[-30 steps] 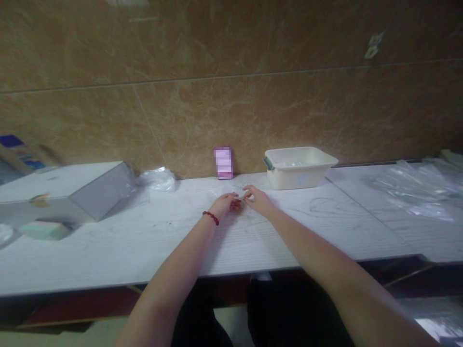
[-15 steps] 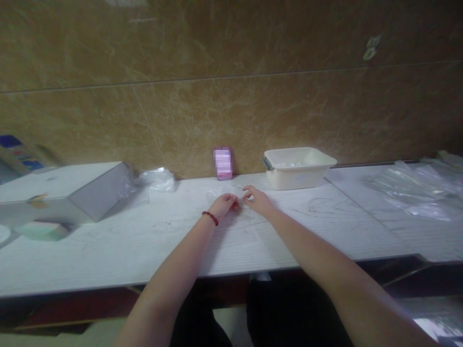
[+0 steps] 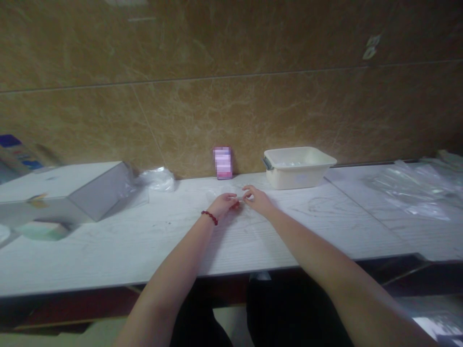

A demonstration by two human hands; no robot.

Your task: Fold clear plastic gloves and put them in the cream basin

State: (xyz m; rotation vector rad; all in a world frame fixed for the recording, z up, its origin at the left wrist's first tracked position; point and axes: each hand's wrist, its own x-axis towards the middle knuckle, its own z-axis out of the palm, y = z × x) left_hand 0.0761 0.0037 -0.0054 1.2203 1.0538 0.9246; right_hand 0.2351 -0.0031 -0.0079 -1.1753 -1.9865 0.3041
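Left hand (image 3: 224, 204) pinching small red item (image 3: 235, 206) on table (image 3: 144, 241), right hand (image 3: 257, 200) fingertips closed at clear film just beside. Keep both pinches low, steady. White tub (image 3: 298, 166) beyond right hand.

Small red item (image 3: 236, 205), mostly hidden, pinched between both hands' fingertips.

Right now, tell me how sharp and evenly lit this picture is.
Head view: soft all over, dim warm light. The small red thing between the left hand and right hand is too blurred to identify; the pink box is pixelated; the clear plastic sheets catch pale glare; under the table is near black.
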